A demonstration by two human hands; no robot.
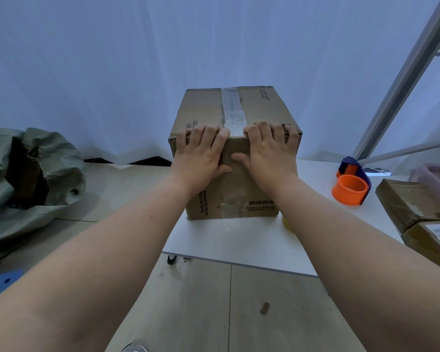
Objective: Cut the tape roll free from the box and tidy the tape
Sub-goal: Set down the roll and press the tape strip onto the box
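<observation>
- Now both hands, left (201,152) and right (269,152), press flat on the box (235,153) on the worktop (239,240), fingers (215,138) spread, gripping nothing.
- Dispenser (352,185) sits well right.
- Best rub the tape (233,110) firmly over that edge.

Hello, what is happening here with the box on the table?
A person presses both hands, left hand and right hand, on the near top edge of a cardboard box, either side of the clear tape strip. The box stands on a white table. An orange tape dispenser sits untouched to the right.
</observation>
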